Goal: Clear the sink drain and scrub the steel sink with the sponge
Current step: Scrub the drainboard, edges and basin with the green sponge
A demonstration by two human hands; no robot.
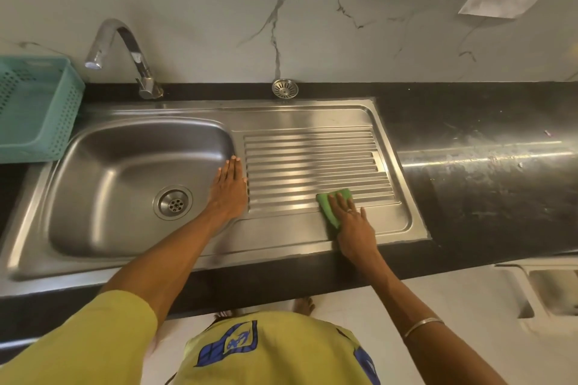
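A green sponge (333, 204) lies on the ribbed silver steel sink (312, 166), set in a black counter (469, 184) beside a teal perforated basket (34, 109), beneath a white, grey-veined marble wall (219, 3), above a yellow shirt (281, 353) printed blue.

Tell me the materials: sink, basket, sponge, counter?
Sink: brushed stainless steel, judging by grained streaky reflections. Basket: teal moulded plastic, matte, perforated walls. Sponge under the right hand: green, soft-looking, likely foam or scouring fibre. Counter: black polished stone, probably granite, glossy with pale smears.
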